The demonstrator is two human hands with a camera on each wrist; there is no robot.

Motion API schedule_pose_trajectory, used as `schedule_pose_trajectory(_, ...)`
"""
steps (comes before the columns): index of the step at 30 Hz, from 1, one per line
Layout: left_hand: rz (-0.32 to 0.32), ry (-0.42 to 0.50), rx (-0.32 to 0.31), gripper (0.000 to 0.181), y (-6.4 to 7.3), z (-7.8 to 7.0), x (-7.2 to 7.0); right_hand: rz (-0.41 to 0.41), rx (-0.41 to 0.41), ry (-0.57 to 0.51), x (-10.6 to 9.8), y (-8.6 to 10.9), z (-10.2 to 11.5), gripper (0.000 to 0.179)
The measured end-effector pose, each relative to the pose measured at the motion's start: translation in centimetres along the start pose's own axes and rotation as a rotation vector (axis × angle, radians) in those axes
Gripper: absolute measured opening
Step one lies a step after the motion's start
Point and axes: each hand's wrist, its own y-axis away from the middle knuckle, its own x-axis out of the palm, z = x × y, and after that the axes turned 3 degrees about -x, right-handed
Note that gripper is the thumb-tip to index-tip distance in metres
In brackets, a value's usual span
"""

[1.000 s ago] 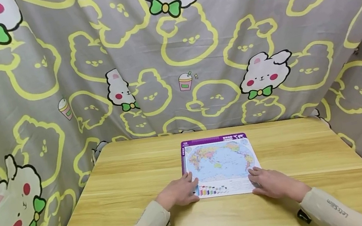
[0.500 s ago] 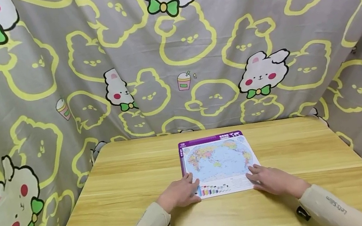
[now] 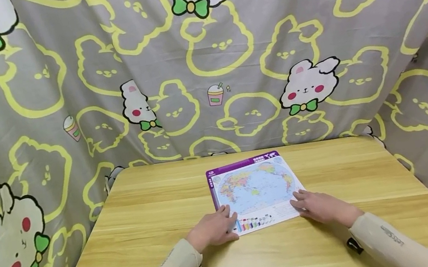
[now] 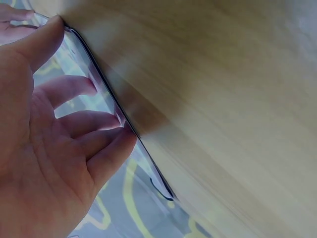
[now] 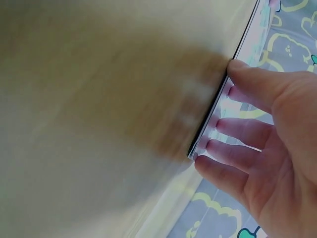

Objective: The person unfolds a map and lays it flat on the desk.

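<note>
Resting on the near corners of the map board (image 3: 255, 190), your fingers lie nearly straight and a little spread — none of them curls round the board. On your left hand (image 3: 213, 230) the fingertips (image 4: 124, 138) meet the board's edge, the thumb lying further along that same edge, as the left wrist view shows it. On your right hand (image 3: 318, 206) the fingertips (image 5: 218, 126) line up against the board's thin dark edge and the thumb touches the edge beside them; the right wrist view is blurred, so finer contact cannot be told.

Your left hand sits at the board's near left corner, beside the row of small coloured marks printed along its near margin. Your right hand sits at the near right corner, on the white margin. Both palms lie low over the table (image 3: 148, 221), and pale beige sleeves cover your forearms to the wrists.

The map board lies flat on the light wooden table, about the middle of its width and nearer you than the far edge. It shows a world map on blue, with a purple band along its far and left sides, and it sits slightly turned against the table's edges.

Behind and to both sides of the table hangs a grey cloth (image 3: 226, 55) printed with yellow outlines and white rabbits wearing green bows.
</note>
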Motion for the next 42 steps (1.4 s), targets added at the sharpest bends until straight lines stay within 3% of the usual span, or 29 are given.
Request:
schedule_pose_trajectory(7,0.003,0.011,0.013,0.068,0.1,-0.4,-0.2,0.021,0.033,-0.004,-0.2,-0.4,-0.6,0.033)
schedule_pose_trajectory(20,0.016,0.008,0.007,0.07,0.1,-1.1,-0.5,-0.017,0.033,0.07,0.0,-0.7,-1.7,0.03)
schedule_pose_trajectory(32,-0.021,-0.043,0.064,0.071,0.2,-1.8,-0.7,0.008,0.085,0.047,-0.2,-0.8,-2.4,0.032)
schedule_pose_trajectory(42,-0.014,-0.034,0.069,0.073,0.0,-2.3,-0.4,-0.023,0.057,0.063,0.2,-1.3,-3.4,0.03)
